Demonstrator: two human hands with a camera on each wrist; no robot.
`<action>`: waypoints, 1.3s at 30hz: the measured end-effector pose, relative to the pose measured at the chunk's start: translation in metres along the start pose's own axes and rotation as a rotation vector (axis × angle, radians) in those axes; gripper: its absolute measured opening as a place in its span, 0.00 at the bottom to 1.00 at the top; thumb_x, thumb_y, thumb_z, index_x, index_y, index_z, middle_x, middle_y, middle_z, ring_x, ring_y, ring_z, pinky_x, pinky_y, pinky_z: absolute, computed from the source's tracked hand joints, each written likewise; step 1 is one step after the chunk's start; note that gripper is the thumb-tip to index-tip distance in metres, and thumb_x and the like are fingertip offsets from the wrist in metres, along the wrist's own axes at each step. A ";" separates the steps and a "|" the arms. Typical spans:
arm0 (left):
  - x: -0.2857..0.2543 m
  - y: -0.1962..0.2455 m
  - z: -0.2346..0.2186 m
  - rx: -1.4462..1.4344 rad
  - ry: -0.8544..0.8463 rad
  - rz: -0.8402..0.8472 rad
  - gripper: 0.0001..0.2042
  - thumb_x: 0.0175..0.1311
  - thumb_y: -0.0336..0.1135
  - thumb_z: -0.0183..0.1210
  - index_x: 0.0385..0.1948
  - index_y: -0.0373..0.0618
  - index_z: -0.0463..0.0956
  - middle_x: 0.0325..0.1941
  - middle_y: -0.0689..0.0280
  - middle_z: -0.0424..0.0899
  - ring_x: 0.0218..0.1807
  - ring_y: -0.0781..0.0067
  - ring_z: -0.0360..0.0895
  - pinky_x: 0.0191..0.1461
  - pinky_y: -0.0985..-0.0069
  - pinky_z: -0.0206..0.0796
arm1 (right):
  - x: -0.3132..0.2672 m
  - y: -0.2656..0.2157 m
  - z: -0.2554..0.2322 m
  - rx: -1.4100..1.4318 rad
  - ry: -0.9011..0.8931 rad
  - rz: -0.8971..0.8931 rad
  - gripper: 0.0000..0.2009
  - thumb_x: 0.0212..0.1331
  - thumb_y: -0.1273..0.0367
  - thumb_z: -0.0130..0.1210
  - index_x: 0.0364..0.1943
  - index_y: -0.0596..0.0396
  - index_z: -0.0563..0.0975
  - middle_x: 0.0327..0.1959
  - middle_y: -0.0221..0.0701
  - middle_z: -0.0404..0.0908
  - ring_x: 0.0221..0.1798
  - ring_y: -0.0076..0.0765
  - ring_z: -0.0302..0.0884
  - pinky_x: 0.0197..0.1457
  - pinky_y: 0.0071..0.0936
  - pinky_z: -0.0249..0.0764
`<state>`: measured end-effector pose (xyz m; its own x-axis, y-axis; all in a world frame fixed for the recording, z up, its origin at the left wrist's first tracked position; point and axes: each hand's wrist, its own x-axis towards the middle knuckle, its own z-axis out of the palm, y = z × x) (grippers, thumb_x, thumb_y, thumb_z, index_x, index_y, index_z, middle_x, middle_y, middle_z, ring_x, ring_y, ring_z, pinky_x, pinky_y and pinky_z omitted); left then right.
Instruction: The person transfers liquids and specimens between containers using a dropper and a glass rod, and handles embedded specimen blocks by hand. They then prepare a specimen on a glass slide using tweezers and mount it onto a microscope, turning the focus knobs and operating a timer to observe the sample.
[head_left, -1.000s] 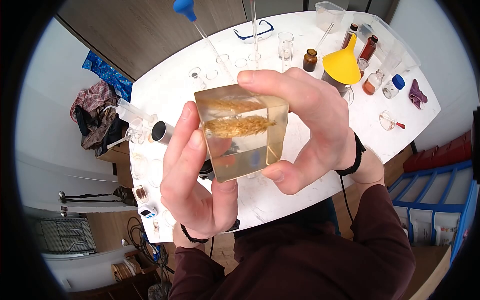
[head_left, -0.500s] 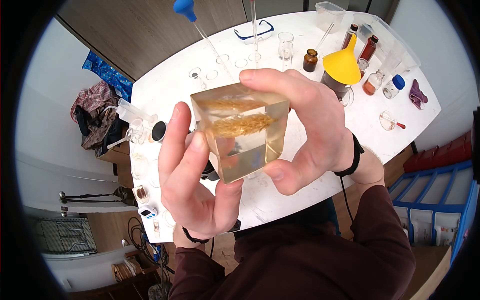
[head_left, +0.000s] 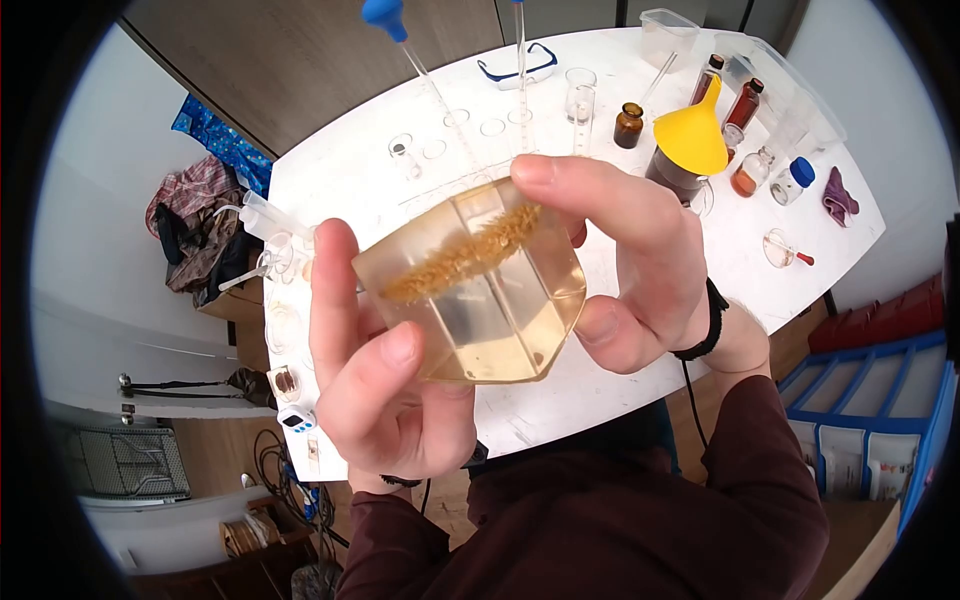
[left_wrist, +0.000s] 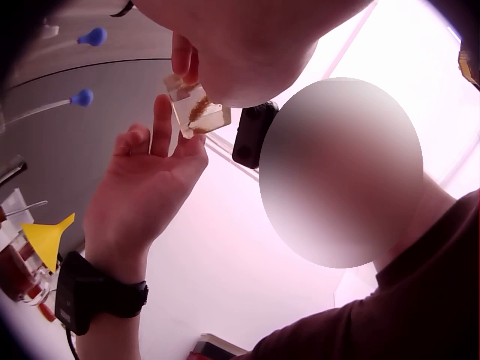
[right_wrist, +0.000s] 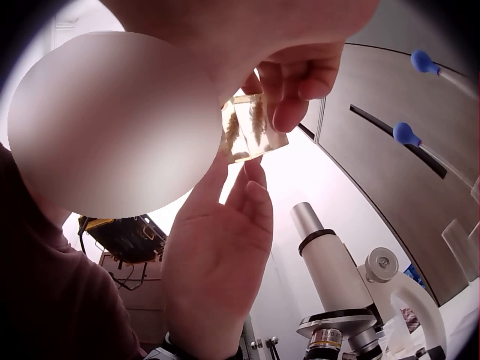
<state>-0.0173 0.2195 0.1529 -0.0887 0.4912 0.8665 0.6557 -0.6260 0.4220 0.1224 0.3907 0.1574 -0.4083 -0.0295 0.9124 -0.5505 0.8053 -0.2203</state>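
1. Above the white table [head_left: 535, 415], in the middle of the head view, there is the clear block [head_left: 490, 320]; it is raised in the air and tilted; inside it lies a golden plant spike [head_left: 465, 258], which slants upward to the side of the right hand.
2. At its two sides, both hands hold the block; the left hand [head_left: 395, 420] supports it at the left and lower side with bent fingers; the right hand [head_left: 640, 265] grips it in a wide curve, one fingertip at the upper edge and the thumb at the lower right side.
3. Beyond the block, two pipettes stand upright, one with a blue bulb [head_left: 384, 16]; behind them lie the safety glasses [head_left: 517, 68].
4. To the right on the table, the yellow funnel [head_left: 692, 138] rests on a dark container [head_left: 675, 180]; near it are a brown bottle [head_left: 628, 127], a bottle of red liquid [head_left: 745, 103] and a jar with blue cap [head_left: 792, 182]; farther right lies a purple cloth [head_left: 840, 198].
5. At the left edge of the table, there is a small white device [head_left: 296, 418]; in the right wrist view, a microscope [right_wrist: 330, 262] stands below the hands.
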 end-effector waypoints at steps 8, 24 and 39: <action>-0.008 -0.011 0.004 -0.279 0.165 -0.033 0.34 0.71 0.38 0.65 0.72 0.41 0.55 0.75 0.30 0.58 0.74 0.47 0.70 0.74 0.60 0.66 | 0.005 0.007 -0.002 -0.022 0.011 -0.083 0.41 0.71 0.40 0.52 0.64 0.72 0.71 0.55 0.50 0.80 0.48 0.37 0.82 0.49 0.32 0.80; 0.000 -0.013 -0.003 0.200 -0.036 0.067 0.48 0.58 0.70 0.66 0.69 0.36 0.66 0.59 0.50 0.75 0.49 0.63 0.78 0.51 0.69 0.70 | 0.004 -0.022 -0.005 0.500 -0.081 0.644 0.42 0.65 0.31 0.48 0.54 0.63 0.72 0.41 0.31 0.78 0.43 0.24 0.78 0.46 0.23 0.74; -0.003 -0.016 -0.009 0.097 -0.134 0.127 0.46 0.59 0.63 0.71 0.70 0.45 0.57 0.67 0.39 0.71 0.64 0.52 0.74 0.67 0.58 0.68 | 0.003 -0.017 0.007 0.531 0.018 0.531 0.20 0.74 0.52 0.55 0.47 0.57 0.75 0.26 0.27 0.79 0.26 0.22 0.72 0.32 0.23 0.68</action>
<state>-0.0343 0.2225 0.1460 0.0953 0.4922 0.8652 0.7247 -0.6302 0.2787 0.1253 0.3725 0.1611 -0.7074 0.2968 0.6414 -0.5620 0.3142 -0.7652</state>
